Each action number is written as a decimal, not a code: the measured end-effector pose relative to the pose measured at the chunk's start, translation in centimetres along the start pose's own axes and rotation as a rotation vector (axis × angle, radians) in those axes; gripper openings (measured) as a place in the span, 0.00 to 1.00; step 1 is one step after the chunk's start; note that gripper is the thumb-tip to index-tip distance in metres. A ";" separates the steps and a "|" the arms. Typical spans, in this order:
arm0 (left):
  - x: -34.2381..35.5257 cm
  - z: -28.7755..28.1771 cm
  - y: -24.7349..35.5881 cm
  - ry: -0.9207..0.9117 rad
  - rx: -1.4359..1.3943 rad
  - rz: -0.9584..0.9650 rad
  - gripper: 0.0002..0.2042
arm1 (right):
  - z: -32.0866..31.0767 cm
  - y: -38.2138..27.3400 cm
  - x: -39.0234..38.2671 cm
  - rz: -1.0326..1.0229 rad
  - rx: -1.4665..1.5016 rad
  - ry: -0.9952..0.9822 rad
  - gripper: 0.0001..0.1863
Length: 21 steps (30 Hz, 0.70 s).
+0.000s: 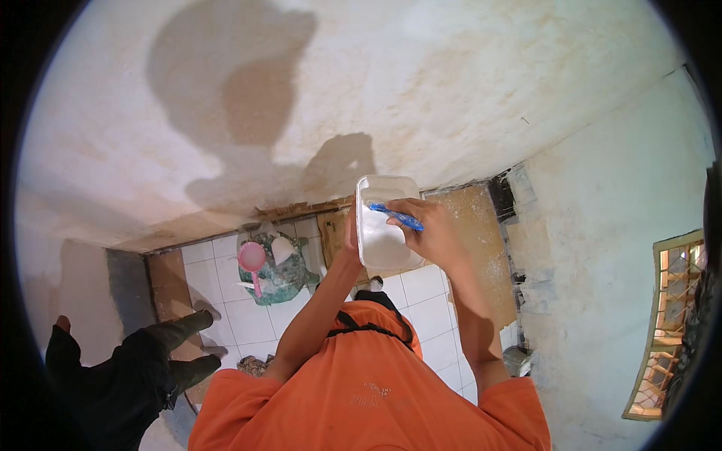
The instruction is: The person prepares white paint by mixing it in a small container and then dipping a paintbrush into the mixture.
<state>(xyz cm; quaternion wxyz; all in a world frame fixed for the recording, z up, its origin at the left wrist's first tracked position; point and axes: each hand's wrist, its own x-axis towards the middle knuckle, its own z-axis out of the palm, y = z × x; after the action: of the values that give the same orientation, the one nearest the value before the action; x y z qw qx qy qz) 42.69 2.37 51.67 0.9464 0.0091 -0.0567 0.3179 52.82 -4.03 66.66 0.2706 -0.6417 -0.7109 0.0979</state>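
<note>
A rectangular translucent plastic tub (382, 244) with white material inside is held up in front of me near the wall. My left hand (350, 233) is closed on its left side, the fingers partly hidden behind it. My right hand (423, 224) grips a blue-handled tool (395, 213), probably a brush, whose tip is down inside the tub; I cannot make out the tip clearly.
A stained plaster wall (466, 83) is ahead. A pink dipper (251, 257) and a white item (282, 249) rest on a green sheet (297, 276) on white floor tiles (247, 319). Brown boards (470, 233) lie at right, near a barred window (662, 323). Another person (113, 376) is at lower left.
</note>
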 end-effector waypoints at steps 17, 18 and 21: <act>-0.7 -0.9 0.6 -0.018 0.026 -0.101 0.31 | -0.8 -1.2 -2.5 0.058 0.115 -0.128 0.10; -0.7 -0.9 0.8 -0.020 0.047 -0.110 0.31 | -1.5 -1.8 -2.1 0.057 0.117 -0.130 0.10; -0.6 -0.9 0.8 0.039 0.062 -0.091 0.31 | -3.0 -2.9 -1.6 0.226 0.180 -0.210 0.11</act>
<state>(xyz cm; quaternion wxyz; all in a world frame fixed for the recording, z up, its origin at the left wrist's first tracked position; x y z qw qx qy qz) 41.83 2.75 50.74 0.9600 0.0346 -0.0279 0.2765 51.88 -6.60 70.13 0.2383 -0.6771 -0.6469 0.2574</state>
